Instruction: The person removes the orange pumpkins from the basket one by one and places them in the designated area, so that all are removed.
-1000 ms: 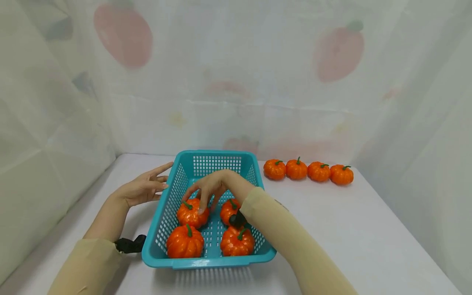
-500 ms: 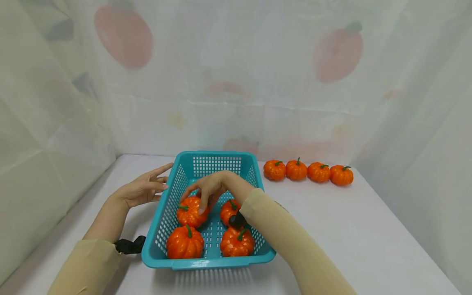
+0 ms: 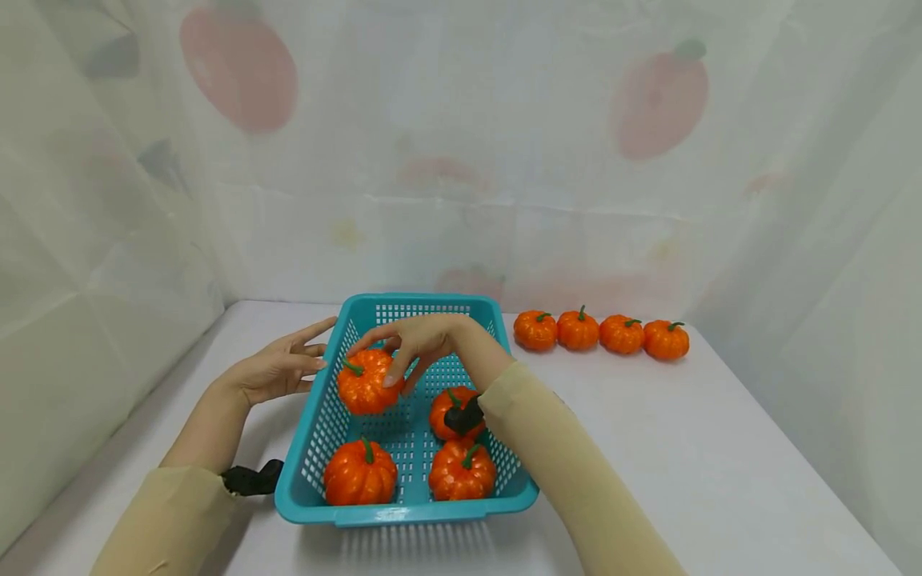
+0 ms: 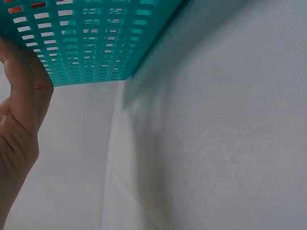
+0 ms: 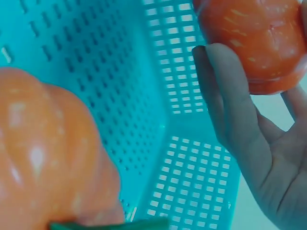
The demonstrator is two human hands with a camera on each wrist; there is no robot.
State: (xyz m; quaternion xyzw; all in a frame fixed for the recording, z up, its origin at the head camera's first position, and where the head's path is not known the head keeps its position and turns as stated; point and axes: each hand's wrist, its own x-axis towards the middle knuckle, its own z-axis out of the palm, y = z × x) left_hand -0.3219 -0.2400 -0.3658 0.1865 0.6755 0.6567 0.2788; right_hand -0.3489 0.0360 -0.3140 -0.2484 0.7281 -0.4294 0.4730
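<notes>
R hand (image 3: 425,336) pinches pumpkin (image 3: 366,386), ctr-left of frame — it hangs just lower-left of the knuckles; L hand (image 3: 277,370), fingers loose, at basket (image 3: 410,514) left side.

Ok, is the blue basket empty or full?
Neither, just partly filled: three pumpkins rest inside the basket, with space left between them, and the right hand holds another pumpkin up.

R hand (image 3: 419,336) bent dn & pinching; L hand (image 3: 277,371) loosely spread.
</notes>
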